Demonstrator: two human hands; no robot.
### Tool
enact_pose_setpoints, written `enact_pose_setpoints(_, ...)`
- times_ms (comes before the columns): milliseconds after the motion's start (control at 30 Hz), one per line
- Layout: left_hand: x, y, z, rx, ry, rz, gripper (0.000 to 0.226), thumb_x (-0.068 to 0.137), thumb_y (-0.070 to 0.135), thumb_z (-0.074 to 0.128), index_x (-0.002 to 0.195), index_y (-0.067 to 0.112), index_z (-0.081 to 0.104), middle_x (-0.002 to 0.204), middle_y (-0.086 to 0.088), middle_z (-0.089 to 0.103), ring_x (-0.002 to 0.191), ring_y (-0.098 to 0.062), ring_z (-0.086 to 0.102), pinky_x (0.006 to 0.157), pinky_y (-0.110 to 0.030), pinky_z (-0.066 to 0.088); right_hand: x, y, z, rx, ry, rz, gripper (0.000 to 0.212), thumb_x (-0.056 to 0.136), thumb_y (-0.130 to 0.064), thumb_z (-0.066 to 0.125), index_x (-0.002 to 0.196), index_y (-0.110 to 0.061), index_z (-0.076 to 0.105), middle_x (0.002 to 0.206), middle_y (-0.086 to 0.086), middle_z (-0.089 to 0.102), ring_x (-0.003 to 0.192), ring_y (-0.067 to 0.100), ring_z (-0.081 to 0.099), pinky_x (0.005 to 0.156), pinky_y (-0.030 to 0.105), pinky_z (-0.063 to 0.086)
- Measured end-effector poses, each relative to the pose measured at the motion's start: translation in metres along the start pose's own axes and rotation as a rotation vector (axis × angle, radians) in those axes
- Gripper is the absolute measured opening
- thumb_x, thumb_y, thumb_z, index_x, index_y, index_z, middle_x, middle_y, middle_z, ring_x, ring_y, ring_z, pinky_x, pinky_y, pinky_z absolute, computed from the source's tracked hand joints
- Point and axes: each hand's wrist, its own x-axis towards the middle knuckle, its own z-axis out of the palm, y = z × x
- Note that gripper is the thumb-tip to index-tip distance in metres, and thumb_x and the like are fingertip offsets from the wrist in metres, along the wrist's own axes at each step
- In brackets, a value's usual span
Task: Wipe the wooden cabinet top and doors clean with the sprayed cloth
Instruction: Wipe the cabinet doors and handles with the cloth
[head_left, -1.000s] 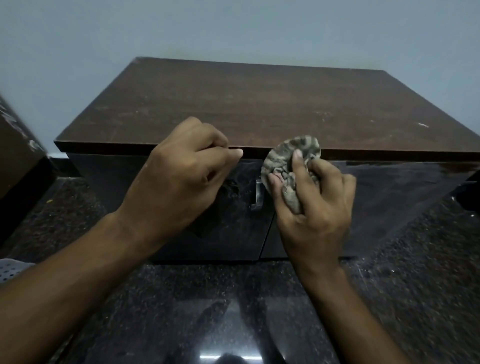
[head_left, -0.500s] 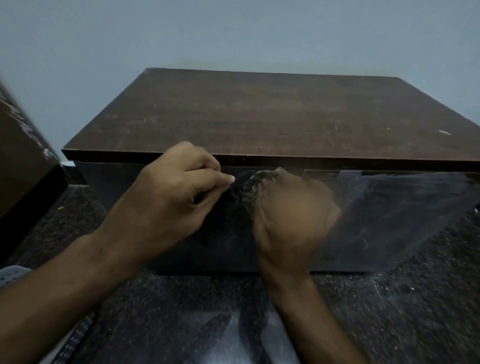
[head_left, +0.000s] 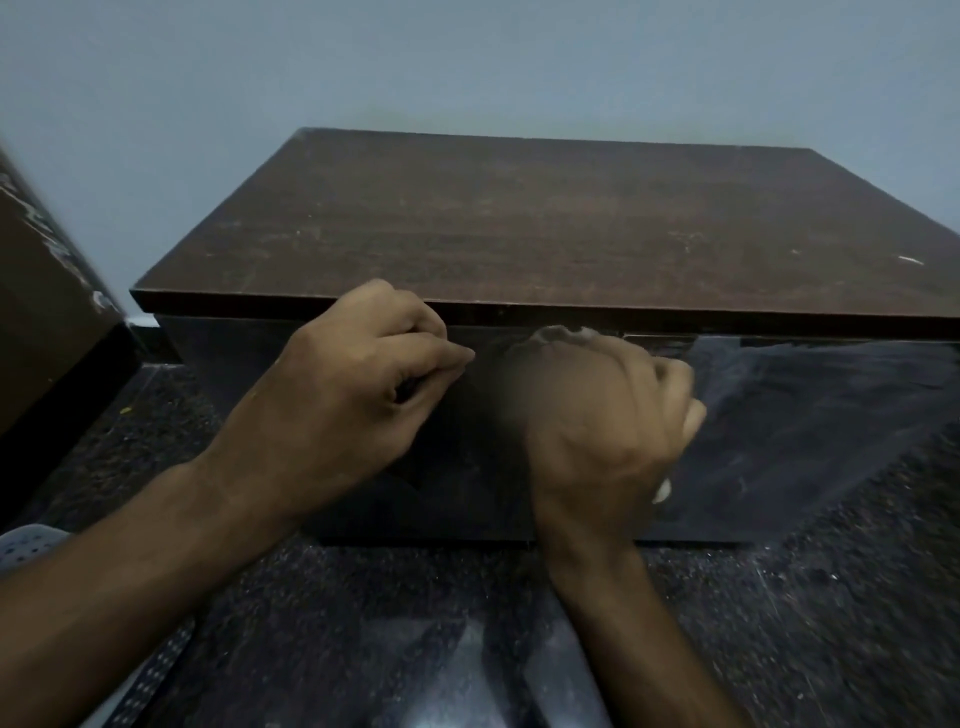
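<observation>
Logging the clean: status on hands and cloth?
Right hand grips cloth high on cabinet door. Left hand curled against door. Nothing blocking.

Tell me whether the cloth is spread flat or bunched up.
Bunched up. The cloth shows only as a crumpled edge above the blurred right hand gripping it against the cabinet front.

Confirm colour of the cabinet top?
Dark brown wood grain, scuffed with pale marks; cabinet top, head view.
</observation>
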Motion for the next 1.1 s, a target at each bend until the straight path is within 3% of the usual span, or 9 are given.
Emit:
enact_pose_setpoints(133, -0.001, 0.0, 0.004, -0.003, -0.022, -0.006, 0.014, 0.091, 0.015, 0.07, 0.099, 0.008, 0.079, 0.092, -0.004, 0.068, 0.085, -0.017, 0.06, 0.075, -0.026, 0.049, -0.006, -0.014, 0.008, -0.024, -0.078, -0.156, 0.008, 0.089, -0.02, 0.075, 0.09, -0.012, 0.076, 0.103, 0.002, 0.073, 0.09, 0.029, 0.06, 0.08, 0.04, 0.033)
enact_pose_setpoints(300, -0.005, -0.002, 0.006, -0.004, -0.033, -0.021, 0.013, 0.091, 0.015, 0.071, 0.098, 0.007, 0.079, 0.092, -0.004, 0.068, 0.086, -0.017, 0.06, 0.075, -0.028, 0.05, -0.007, 0.006, -0.003, -0.082, 0.012, 0.014, 0.009, 0.092, -0.024, 0.072, 0.086, -0.017, 0.074, 0.097, -0.005, 0.074, 0.088, 0.022, 0.061, 0.085, 0.037, 0.026)
enact_pose_setpoints(467, -0.003, -0.005, 0.008, -0.001, -0.038, -0.009, 0.013, 0.092, 0.015, 0.07, 0.098, 0.007, 0.079, 0.091, -0.004, 0.067, 0.085, -0.018, 0.059, 0.075, -0.027, 0.048, -0.004, 0.004, -0.013, -0.208, -0.071, 0.047, 0.011, 0.091, -0.025, 0.068, 0.081, -0.02, 0.068, 0.077, -0.011, 0.068, 0.1, 0.021, 0.06, 0.089, 0.048, 0.028)
enact_pose_setpoints(633, -0.003, -0.005, 0.009, 0.0, -0.037, -0.013, 0.013, 0.091, 0.014, 0.07, 0.097, 0.007, 0.079, 0.09, -0.004, 0.067, 0.085, -0.019, 0.06, 0.074, -0.027, 0.049, -0.008, 0.002, -0.011, 0.034, -0.07, 0.099, 0.005, 0.088, -0.007, 0.072, 0.085, -0.009, 0.068, 0.078, 0.001, 0.065, 0.078, 0.015, 0.057, 0.073, 0.028, 0.045)
enact_pose_setpoints(700, -0.001, -0.005, 0.01, 0.005, -0.033, -0.013, 0.013, 0.091, 0.014, 0.071, 0.098, 0.008, 0.079, 0.09, -0.004, 0.067, 0.085, -0.019, 0.059, 0.073, -0.026, 0.049, -0.003, 0.001, -0.006, 0.095, -0.004, 0.156, 0.004, 0.089, -0.004, 0.071, 0.087, -0.004, 0.068, 0.08, 0.003, 0.064, 0.072, 0.006, 0.052, 0.066, 0.013, 0.042)
enact_pose_setpoints(767, -0.001, -0.004, 0.011, 0.016, -0.033, -0.017, 0.013, 0.091, 0.014, 0.071, 0.099, 0.008, 0.079, 0.09, -0.004, 0.067, 0.084, -0.019, 0.058, 0.073, -0.025, 0.047, -0.002, 0.001, -0.001, 0.144, 0.055, 0.155, 0.002, 0.092, -0.002, 0.069, 0.09, -0.001, 0.07, 0.083, 0.004, 0.065, 0.075, 0.001, 0.051, 0.07, 0.007, 0.042)
enact_pose_setpoints(867, -0.002, -0.004, 0.012, 0.012, -0.015, -0.009, 0.012, 0.091, 0.012, 0.07, 0.098, 0.007, 0.079, 0.088, -0.005, 0.067, 0.081, -0.021, 0.058, 0.071, -0.028, 0.046, -0.012, 0.001, 0.006, 0.155, 0.079, 0.055, 0.009, 0.095, -0.005, 0.069, 0.096, 0.003, 0.073, 0.093, 0.01, 0.069, 0.087, 0.015, 0.064, 0.082, 0.031, 0.056)
enact_pose_setpoints(933, -0.003, -0.005, 0.015, 0.017, -0.002, 0.003, 0.012, 0.092, 0.013, 0.07, 0.096, 0.006, 0.079, 0.088, -0.007, 0.066, 0.081, -0.022, 0.057, 0.072, -0.03, 0.046, -0.023, 0.003, 0.01, 0.12, 0.039, -0.004, 0.018, 0.094, -0.009, 0.071, 0.105, 0.005, 0.073, 0.101, 0.016, 0.068, 0.096, 0.023, 0.065, 0.087, 0.041, 0.056)
enact_pose_setpoints(1100, -0.009, -0.009, 0.019, 0.098, -0.004, 0.055, 0.013, 0.095, 0.01, 0.067, 0.092, 0.002, 0.076, 0.089, -0.01, 0.065, 0.082, -0.026, 0.054, 0.07, -0.037, 0.048, -0.039, 0.017, 0.004, 0.117, -0.03, -0.049, 0.022, 0.095, -0.006, 0.069, 0.11, 0.009, 0.07, 0.106, 0.022, 0.065, 0.1, 0.022, 0.061, 0.093, 0.03, 0.054)
